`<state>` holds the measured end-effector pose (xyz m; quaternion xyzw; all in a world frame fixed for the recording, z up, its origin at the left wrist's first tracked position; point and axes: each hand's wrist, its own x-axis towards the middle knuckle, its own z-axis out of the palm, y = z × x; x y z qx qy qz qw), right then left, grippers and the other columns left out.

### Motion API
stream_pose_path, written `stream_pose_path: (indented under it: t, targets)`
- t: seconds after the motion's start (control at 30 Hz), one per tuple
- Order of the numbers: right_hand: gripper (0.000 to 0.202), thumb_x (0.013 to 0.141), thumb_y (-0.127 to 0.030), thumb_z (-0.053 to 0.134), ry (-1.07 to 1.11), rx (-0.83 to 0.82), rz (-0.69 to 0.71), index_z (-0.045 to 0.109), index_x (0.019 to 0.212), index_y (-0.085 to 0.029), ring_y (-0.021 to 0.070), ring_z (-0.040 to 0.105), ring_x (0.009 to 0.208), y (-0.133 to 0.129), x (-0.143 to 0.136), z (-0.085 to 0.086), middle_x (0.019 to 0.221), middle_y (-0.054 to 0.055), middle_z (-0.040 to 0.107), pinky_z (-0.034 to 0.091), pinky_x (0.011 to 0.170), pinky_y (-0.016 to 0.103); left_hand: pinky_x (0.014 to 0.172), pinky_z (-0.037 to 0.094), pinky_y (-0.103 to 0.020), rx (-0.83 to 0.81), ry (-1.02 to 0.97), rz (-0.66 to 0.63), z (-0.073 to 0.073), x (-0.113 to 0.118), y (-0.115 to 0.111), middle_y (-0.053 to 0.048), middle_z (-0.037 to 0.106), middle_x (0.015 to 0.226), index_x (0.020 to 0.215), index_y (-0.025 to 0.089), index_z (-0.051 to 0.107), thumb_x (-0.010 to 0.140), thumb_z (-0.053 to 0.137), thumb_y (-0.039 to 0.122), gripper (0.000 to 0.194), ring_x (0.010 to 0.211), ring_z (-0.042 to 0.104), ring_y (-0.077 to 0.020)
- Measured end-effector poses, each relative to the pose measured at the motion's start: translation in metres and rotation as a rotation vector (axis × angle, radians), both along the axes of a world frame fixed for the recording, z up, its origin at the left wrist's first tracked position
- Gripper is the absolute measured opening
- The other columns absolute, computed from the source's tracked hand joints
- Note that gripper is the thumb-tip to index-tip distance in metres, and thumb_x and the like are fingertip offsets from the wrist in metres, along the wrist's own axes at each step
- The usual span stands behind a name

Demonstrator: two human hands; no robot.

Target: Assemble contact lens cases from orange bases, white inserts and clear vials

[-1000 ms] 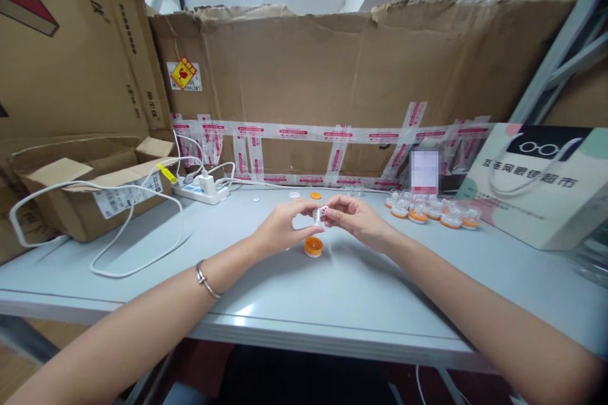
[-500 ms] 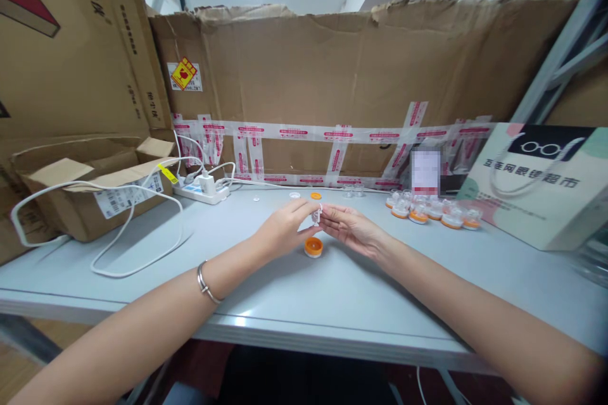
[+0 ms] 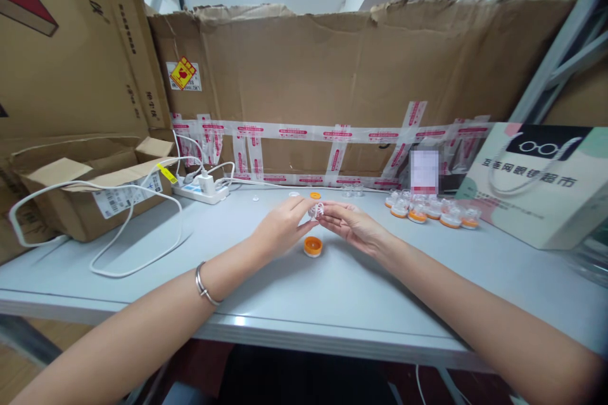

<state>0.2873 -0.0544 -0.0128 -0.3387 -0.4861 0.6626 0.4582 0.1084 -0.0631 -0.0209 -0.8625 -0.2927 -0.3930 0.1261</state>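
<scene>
Between my two hands, just above the table, is a small white plastic part [image 3: 316, 210] with curved, openwork prongs. My left hand [image 3: 284, 226] pinches it from the left, with the thumb below and the fingers above. From the right, the fingertips of my right hand [image 3: 354, 226] grip the same part. Below them on the table stands an orange and white round cup [image 3: 313, 246], its hollow side up, touched by neither hand. Behind my hands lie a flat orange ring [image 3: 315, 195] and a white ring [image 3: 294, 194].
Several clear-topped containers with orange or white bases [image 3: 434, 207] cluster at the right, beside a paper bag [image 3: 532, 186]. Clear parts [image 3: 352, 190] lie at the back. A power strip [image 3: 202, 192], looped white cable [image 3: 137, 273] and open carton [image 3: 90, 202] occupy the left.
The white part has turned in my fingers, so more of its openwork side shows. Both hands stay in nearly the same place. The orange cup has not moved.
</scene>
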Motion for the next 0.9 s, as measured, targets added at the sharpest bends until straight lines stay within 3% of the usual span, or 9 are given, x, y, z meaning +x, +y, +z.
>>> stream_pose_path:
  t: [0.47, 0.9]
  targets:
    - [0.018, 0.067, -0.019, 0.073, 0.006, 0.042, 0.075, 0.071, 0.084, -0.019, 0.0096, 0.063, 0.079, -0.004, -0.0014, 0.0002, 0.082, 0.0, 0.071, 0.047, 0.086, 0.025, 0.078, 0.048, -0.032, -0.121, -0.034, -0.032, 0.0048, -0.0012, -0.0034, -0.006, 0.06, 0.095, 0.103, 0.018, 0.055, 0.082, 0.059, 0.026, 0.023, 0.089, 0.056, -0.0183]
    - [0.017, 0.067, -0.022, 0.073, 0.029, 0.041, 0.068, 0.071, 0.084, -0.018, 0.0095, 0.063, 0.077, -0.0057, -0.0031, -0.0002, 0.086, 0.001, 0.071, 0.047, 0.083, 0.024, 0.077, 0.045, -0.032, -0.021, -0.044, -0.036, 0.0057, -0.0013, -0.0008, -0.005, 0.061, 0.093, 0.103, 0.018, 0.055, 0.081, 0.06, 0.028, 0.024, 0.085, 0.057, -0.0178]
